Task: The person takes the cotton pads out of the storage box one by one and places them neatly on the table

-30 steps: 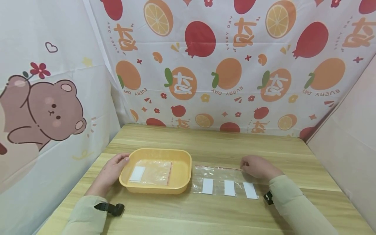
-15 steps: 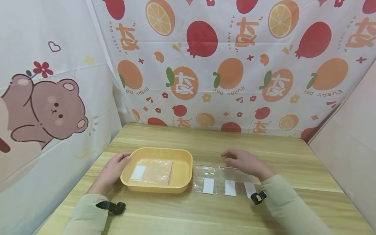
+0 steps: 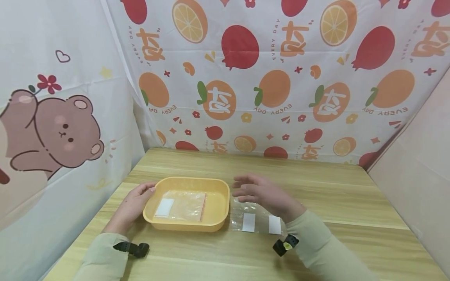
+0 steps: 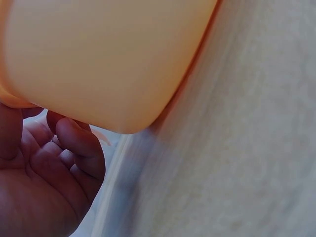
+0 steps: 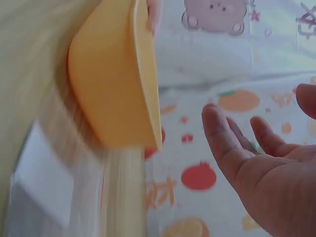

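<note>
The left rim of a yellow, rounded rectangular plastic tray [image 3: 217, 208] is gripped by the curled fingers and thumb of the left hand [image 3: 131, 205]; the tray is set upright on a light wood-grained surface [image 3: 211, 255]; the right hand [image 3: 265, 194] is held released, its fingers extended and parted, with its fingertips just beside the tray's right end and apart from it; inside the tray, a transparent plastic bag with a red-edged seal [image 3: 186, 207] is laid flat, and a white rectangular piece [image 3: 164, 208] is shown at its left end; to the right of the tray, two transparent plastic bags [image 3: 237, 222] are laid side by side, each marked by a white rectangle near its lower edge; their upper parts are partly covered by the right hand; behind the surface, a white fabric backdrop printed with fruit [image 3: 242, 117] is hung.
</note>
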`<state>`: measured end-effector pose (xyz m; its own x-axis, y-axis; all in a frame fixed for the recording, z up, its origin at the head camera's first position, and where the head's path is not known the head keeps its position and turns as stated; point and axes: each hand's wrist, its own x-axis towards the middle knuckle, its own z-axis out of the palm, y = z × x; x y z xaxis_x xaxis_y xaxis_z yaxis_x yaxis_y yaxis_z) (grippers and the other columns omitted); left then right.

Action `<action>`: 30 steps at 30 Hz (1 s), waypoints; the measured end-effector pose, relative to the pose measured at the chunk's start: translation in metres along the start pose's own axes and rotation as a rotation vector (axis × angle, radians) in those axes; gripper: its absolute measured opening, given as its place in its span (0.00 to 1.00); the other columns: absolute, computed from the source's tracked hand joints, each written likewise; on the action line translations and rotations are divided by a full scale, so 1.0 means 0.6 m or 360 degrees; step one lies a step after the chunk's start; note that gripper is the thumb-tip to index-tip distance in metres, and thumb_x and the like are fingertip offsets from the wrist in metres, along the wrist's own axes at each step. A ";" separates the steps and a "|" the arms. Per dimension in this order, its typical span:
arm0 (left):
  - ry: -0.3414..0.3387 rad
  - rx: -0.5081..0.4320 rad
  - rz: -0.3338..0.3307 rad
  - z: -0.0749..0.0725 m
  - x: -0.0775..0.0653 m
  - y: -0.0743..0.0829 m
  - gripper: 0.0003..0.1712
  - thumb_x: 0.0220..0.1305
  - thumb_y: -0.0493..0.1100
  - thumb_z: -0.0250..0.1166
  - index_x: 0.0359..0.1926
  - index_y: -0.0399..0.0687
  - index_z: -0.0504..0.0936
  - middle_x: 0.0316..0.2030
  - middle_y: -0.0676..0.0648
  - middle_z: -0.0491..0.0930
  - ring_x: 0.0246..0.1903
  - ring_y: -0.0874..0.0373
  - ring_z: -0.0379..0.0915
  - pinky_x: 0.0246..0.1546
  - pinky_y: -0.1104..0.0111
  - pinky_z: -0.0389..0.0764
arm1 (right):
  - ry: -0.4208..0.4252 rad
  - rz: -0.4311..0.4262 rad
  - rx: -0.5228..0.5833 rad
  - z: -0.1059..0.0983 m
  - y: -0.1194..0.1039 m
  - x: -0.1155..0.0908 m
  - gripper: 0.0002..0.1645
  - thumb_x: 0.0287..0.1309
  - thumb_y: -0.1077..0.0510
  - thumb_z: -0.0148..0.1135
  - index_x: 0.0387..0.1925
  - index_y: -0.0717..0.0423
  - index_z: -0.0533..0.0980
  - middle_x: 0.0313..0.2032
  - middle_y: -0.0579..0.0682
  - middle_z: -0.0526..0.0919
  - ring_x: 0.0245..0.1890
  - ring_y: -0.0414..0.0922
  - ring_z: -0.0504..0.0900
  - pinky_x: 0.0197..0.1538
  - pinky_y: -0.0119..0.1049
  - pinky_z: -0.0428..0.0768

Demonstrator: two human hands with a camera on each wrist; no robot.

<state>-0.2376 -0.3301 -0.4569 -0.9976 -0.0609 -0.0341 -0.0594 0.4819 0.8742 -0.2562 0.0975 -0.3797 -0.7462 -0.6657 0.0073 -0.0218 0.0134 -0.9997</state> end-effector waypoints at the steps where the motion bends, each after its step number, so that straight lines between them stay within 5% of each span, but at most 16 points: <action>1: 0.0000 0.0001 0.0002 0.000 0.000 0.000 0.35 0.80 0.59 0.46 0.71 0.36 0.65 0.64 0.33 0.70 0.58 0.44 0.69 0.47 0.71 0.75 | -0.0010 0.0001 0.0025 0.009 0.000 0.006 0.29 0.74 0.59 0.54 0.71 0.65 0.62 0.65 0.64 0.71 0.63 0.62 0.74 0.61 0.47 0.76; 6: 0.0010 0.0014 0.0016 0.001 -0.002 -0.002 0.35 0.81 0.58 0.45 0.71 0.35 0.65 0.64 0.32 0.70 0.58 0.44 0.69 0.47 0.71 0.74 | -0.0005 0.0034 0.0069 0.051 0.002 0.043 0.31 0.73 0.57 0.56 0.72 0.61 0.61 0.64 0.61 0.72 0.62 0.60 0.75 0.61 0.47 0.76; 23: -0.0019 -0.0003 0.0016 -0.003 -0.004 -0.003 0.36 0.80 0.60 0.45 0.72 0.36 0.64 0.66 0.33 0.67 0.60 0.43 0.67 0.47 0.72 0.74 | 0.0471 0.0366 0.0378 0.154 0.064 0.151 0.37 0.67 0.57 0.56 0.73 0.66 0.59 0.72 0.69 0.57 0.72 0.69 0.53 0.66 0.69 0.60; 30: -0.0038 0.0008 0.0018 -0.003 -0.002 -0.003 0.36 0.80 0.61 0.45 0.72 0.38 0.65 0.68 0.33 0.65 0.63 0.42 0.63 0.56 0.59 0.69 | 0.0522 0.0429 0.0341 0.173 0.075 0.173 0.38 0.65 0.57 0.57 0.72 0.67 0.59 0.74 0.70 0.54 0.72 0.73 0.52 0.64 0.73 0.58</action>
<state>-0.2364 -0.3326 -0.4575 -0.9988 -0.0346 -0.0360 -0.0483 0.4867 0.8722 -0.2653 -0.0483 -0.4266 -0.8777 -0.3886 -0.2804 0.3137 -0.0238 -0.9492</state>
